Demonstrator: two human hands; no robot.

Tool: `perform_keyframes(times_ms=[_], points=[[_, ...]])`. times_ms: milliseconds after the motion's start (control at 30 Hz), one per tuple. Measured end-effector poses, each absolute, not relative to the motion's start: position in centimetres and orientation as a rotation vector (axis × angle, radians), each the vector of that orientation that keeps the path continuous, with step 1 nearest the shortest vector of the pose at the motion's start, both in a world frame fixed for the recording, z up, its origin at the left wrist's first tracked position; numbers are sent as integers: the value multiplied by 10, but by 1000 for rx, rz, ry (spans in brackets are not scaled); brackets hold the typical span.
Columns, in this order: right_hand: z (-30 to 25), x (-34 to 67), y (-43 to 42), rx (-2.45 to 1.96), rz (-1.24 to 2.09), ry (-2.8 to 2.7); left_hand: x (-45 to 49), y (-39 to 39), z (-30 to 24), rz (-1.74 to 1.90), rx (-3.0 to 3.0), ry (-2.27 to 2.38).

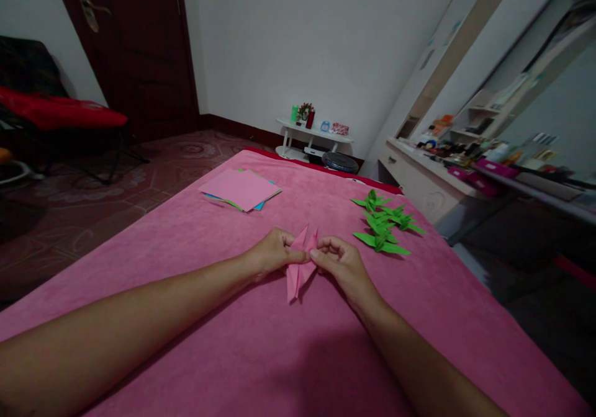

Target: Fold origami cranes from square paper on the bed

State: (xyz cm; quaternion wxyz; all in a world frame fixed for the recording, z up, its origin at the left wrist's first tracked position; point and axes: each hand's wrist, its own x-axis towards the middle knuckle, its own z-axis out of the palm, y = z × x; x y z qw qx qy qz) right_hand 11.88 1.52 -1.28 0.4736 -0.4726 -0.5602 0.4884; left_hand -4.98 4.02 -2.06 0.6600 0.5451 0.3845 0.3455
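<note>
A pink folded paper figure [300, 271] with pointed tips is held between both hands above the pink cloth [279, 355]. My left hand [272, 251] pinches its left side with closed fingers. My right hand [338, 259] pinches its right side, fingers curled. The two pinches meet near the figure's middle. To the right of my right hand lie three green folded paper cranes [384, 221] on the cloth.
A stack of coloured paper sheets [241, 189], pink on top, lies at the far left of the cloth. Beyond stand a small white table [311, 134], a dresser with bottles [437, 162], a dark door [135, 44] and a red chair [56, 113].
</note>
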Motion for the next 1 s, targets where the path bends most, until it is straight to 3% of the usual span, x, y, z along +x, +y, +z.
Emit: perform_keyframes(times_ms=[567,1000], points=[[-14,119,15,-1102,1247,-1374,-52,41,-25,686,1570,779],[-3,129,18,-980,1467,-1258,-60,43,-9,528,1275,741]])
